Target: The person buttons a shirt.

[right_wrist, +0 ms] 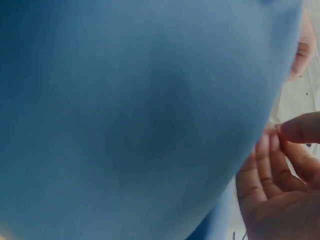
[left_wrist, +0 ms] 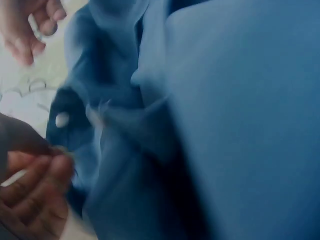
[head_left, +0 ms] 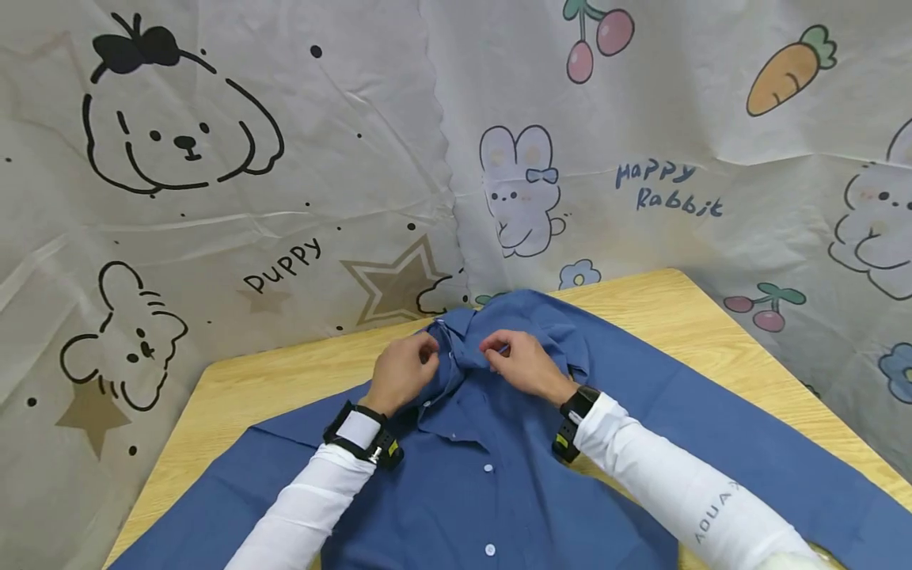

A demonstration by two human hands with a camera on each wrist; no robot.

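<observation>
A blue button-up shirt (head_left: 520,491) lies front up, its sleeves spread to both sides and its collar end bunched at the far side. My left hand (head_left: 402,372) is at the left of the collar opening; in the left wrist view its thumb and fingertips (left_wrist: 60,167) pinch the shirt's edge, near a white button (left_wrist: 62,119). My right hand (head_left: 527,364) hovers over the right of the collar, fingers loosely bent, with nothing visible in them. Cloth fills most of the right wrist view and partly hides the right fingertips (right_wrist: 272,137).
The shirt rests on a wood-grain table (head_left: 235,384), which reaches back to a pale cloth backdrop (head_left: 342,158) printed with cartoon animals. White buttons (head_left: 488,468) run down the shirt's front. Each wrist wears a black strap (head_left: 359,431).
</observation>
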